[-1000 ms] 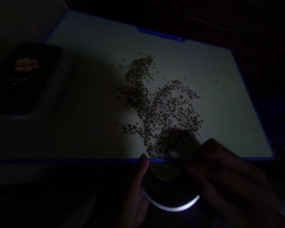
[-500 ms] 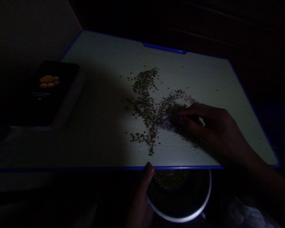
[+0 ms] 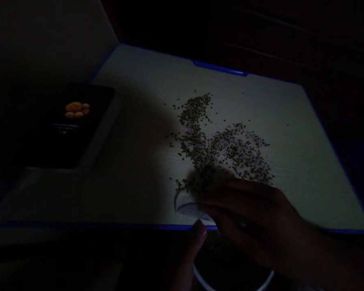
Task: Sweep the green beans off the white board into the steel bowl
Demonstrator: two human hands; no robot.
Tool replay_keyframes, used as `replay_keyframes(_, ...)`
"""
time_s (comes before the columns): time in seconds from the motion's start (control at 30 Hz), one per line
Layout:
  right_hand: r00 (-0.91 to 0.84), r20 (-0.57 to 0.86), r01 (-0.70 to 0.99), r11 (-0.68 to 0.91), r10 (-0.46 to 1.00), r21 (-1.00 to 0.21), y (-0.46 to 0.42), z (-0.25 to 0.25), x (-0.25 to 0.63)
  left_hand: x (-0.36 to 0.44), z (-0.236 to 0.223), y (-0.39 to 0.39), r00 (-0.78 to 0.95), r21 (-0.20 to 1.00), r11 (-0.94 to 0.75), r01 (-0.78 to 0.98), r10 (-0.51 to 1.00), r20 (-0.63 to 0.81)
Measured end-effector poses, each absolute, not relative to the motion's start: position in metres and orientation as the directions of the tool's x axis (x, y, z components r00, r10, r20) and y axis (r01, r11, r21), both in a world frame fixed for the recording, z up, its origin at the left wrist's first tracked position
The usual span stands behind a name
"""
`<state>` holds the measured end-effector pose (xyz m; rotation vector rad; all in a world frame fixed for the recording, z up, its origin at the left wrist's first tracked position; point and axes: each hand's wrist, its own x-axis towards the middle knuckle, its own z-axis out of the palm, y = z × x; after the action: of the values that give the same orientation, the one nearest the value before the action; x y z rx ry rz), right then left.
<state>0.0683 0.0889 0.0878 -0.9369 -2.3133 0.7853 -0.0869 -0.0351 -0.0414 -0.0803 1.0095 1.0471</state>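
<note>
The scene is very dark. Small greenish seeds (image 3: 218,147) lie scattered over a pale board with a blue rim (image 3: 291,121). My right hand (image 3: 248,218) is at the board's near edge, its fingers blurred, beside a pale card-like piece (image 3: 186,207) that touches the seeds. Whether the fingers hold that piece is unclear. My left hand (image 3: 191,258) grips the rim of a round bowl (image 3: 230,279) held just below the board's edge, thumb up on the rim. The bowl's inside is mostly hidden by my right hand.
A dark box with an orange picture (image 3: 69,121) lies on the left, partly on a pale surface. The board's blue edge (image 3: 109,226) runs along the front. Everything beyond the board is black.
My right hand has swept from the middle of the seeds back toward the near edge above the bowl, dragging seeds with it. The camera view has shifted slightly; the left hand keeps the bowl.
</note>
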Motion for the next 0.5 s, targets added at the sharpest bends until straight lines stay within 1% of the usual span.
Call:
replay_keyframes(0.07, -0.627, 0.236, 0.448, 0.591, 0.742, -0.671, 0.093, 0.080, 0.066, -0.089, -0.040, -0.036, 0.098, 0.386, 0.563, -0.731, 0.646, -0.757)
replay_keyframes(0.13, -0.591, 0.213, 0.506, 0.564, 0.778, -0.653, 0.103, 0.075, 0.070, -0.092, -0.036, -0.038, 0.051, 0.387, 0.580, -0.716, 0.597, -0.801)
replay_keyframes(0.23, -0.468, 0.141, 0.627, 0.441, 0.872, -0.642, 0.123, 0.077, 0.085, -0.096, -0.032, -0.042, -0.077, 0.430, 0.594, -0.681, 0.525, -0.847)
replay_keyframes(0.3, -0.366, 0.125, 0.695, 0.360, 0.922, -0.622, 0.134, 0.081, 0.096, -0.098, -0.033, -0.044, -0.118, 0.446, 0.593, -0.670, 0.509, -0.853)
replay_keyframes(0.4, -0.257, 0.164, 0.751, 0.304, 0.952, -0.586, 0.148, 0.090, 0.110, -0.100, -0.040, -0.046, -0.103, 0.441, 0.590, -0.676, 0.517, -0.850)
replay_keyframes(0.43, -0.245, 0.198, 0.756, 0.315, 0.949, -0.574, 0.153, 0.093, 0.112, -0.101, -0.042, -0.047, -0.101, 0.445, 0.588, -0.675, 0.524, -0.846)
replay_keyframes(0.5, -0.271, 0.295, 0.747, 0.393, 0.916, -0.536, 0.160, 0.095, 0.115, -0.104, -0.047, -0.049, -0.094, 0.453, 0.578, -0.679, 0.543, -0.834)
